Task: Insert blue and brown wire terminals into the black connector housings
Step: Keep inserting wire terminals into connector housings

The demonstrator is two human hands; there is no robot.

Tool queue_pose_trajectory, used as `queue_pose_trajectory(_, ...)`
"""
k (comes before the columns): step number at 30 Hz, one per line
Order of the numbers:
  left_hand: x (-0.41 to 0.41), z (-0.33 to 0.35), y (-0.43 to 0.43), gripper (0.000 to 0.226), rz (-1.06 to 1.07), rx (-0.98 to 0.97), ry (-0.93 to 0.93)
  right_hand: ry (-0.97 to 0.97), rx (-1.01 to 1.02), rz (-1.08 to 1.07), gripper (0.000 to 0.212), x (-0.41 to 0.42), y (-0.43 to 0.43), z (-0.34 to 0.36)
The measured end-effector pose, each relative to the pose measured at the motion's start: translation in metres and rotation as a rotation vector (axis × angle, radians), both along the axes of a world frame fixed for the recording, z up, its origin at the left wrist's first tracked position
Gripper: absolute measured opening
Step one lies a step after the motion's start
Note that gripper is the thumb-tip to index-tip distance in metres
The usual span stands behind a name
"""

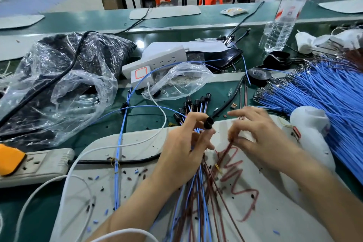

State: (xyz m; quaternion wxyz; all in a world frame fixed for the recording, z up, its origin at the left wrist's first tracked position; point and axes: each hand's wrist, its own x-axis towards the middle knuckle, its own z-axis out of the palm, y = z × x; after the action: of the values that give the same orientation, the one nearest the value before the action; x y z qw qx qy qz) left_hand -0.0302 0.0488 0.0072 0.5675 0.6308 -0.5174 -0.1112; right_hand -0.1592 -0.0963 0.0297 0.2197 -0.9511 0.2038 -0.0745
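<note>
My left hand (184, 143) grips a bundle of blue and brown wires (198, 188) and pinches a black connector housing (208, 123) at its fingertips. Several finished black housings (196, 104) fan out above that hand on their wires. My right hand (257, 135) is blurred; its thumb and fingers pinch the top end of a brown wire (227, 147) just right of the housing. A big sheaf of loose blue wires (322, 92) with metal terminals lies at the right.
A white work mat (137, 139) lies under my hands, strewn with insulation scraps. Left are a power strip (39, 165) and plastic bags (64, 88). A tape roll (258, 74), a water bottle (282, 19) and a white tool (310, 124) stand to the right.
</note>
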Motion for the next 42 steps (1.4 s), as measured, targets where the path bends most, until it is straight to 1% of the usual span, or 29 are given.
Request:
queue_pose_trajectory(2, -0.001, 0.000, 0.000, 0.012, -0.009, 0.013, 0.010, 0.007, -0.009, 0.011, 0.019, 0.000, -0.002, 0.001)
queue_pose_trajectory(4, 0.000, 0.001, 0.000, 0.013, -0.011, 0.017, 0.018, -0.028, -0.020, 0.023, 0.013, 0.001, -0.002, 0.000)
queue_pose_trajectory(6, 0.000, 0.002, 0.000, 0.015, -0.030, 0.026, -0.013, -0.150, -0.027, 0.008, 0.009, 0.002, 0.002, -0.001)
queue_pose_trajectory(9, -0.003, 0.003, 0.000, 0.023, -0.064, 0.055, -0.111, -0.395, -0.091, -0.056, 0.005, 0.003, 0.008, 0.002)
queue_pose_trajectory(11, -0.006, 0.001, 0.000, 0.022, -0.102, 0.070, -0.110, -0.486, -0.065, -0.060, 0.005, 0.003, 0.011, 0.002)
queue_pose_trajectory(14, -0.009, -0.001, -0.001, 0.021, -0.122, 0.090, -0.132, -0.522, 0.109, -0.079, 0.009, 0.003, 0.013, 0.001)
queue_pose_trajectory(16, -0.008, -0.001, -0.002, 0.021, -0.121, 0.104, -0.143, -0.580, 0.232, -0.149, 0.017, 0.004, 0.012, -0.001)
queue_pose_trajectory(19, -0.007, -0.001, -0.001, 0.021, -0.131, 0.135, -0.166, -0.783, 0.392, -0.314, 0.030, 0.002, 0.005, 0.000)
queue_pose_trajectory(22, -0.009, -0.001, -0.001, 0.023, -0.155, 0.148, -0.191, -1.010, 0.525, -0.453, 0.028, -0.001, -0.004, 0.004)
queue_pose_trajectory(24, -0.010, -0.002, -0.001, 0.021, -0.153, 0.136, -0.192, -1.130, 0.696, -0.480, 0.024, 0.000, -0.004, 0.006)
queue_pose_trajectory(26, -0.009, -0.002, -0.002, 0.021, -0.136, 0.132, -0.190, -1.208, 0.908, -0.456, 0.024, 0.002, 0.001, 0.009)
queue_pose_trajectory(28, -0.009, -0.003, -0.002, 0.022, -0.119, 0.129, -0.178, -1.216, 1.137, -0.409, 0.028, 0.005, 0.007, 0.009)
queue_pose_trajectory(29, -0.009, -0.003, -0.003, 0.022, -0.109, 0.121, -0.171, -1.161, 1.215, -0.394, 0.025, 0.006, 0.011, 0.008)
queue_pose_trajectory(30, -0.009, -0.004, -0.003, 0.022, -0.095, 0.111, -0.164, -1.061, 1.248, -0.370, 0.021, 0.009, 0.014, 0.006)
queue_pose_trajectory(32, -0.009, -0.004, -0.003, 0.024, -0.071, 0.092, -0.135, -0.825, 1.191, -0.316, 0.010, 0.012, 0.021, 0.001)
queue_pose_trajectory(33, -0.009, -0.005, -0.003, 0.025, -0.067, 0.088, -0.123, -0.753, 1.154, -0.301, 0.005, 0.014, 0.023, -0.002)
queue_pose_trajectory(34, -0.009, -0.005, -0.003, 0.026, -0.066, 0.087, -0.119, -0.727, 1.124, -0.300, 0.008, 0.014, 0.024, -0.004)
queue_pose_trajectory(36, -0.009, -0.004, -0.003, 0.026, -0.066, 0.091, -0.114, -0.748, 1.095, -0.325, 0.012, 0.013, 0.023, -0.004)
queue_pose_trajectory(40, -0.007, -0.003, -0.004, 0.021, -0.031, 0.078, -0.077, -0.795, 1.087, -0.372, 0.010, 0.012, 0.024, -0.006)
queue_pose_trajectory(42, -0.006, -0.004, -0.004, 0.023, -0.015, 0.088, -0.073, -0.814, 1.080, -0.380, 0.011, 0.013, 0.026, -0.007)
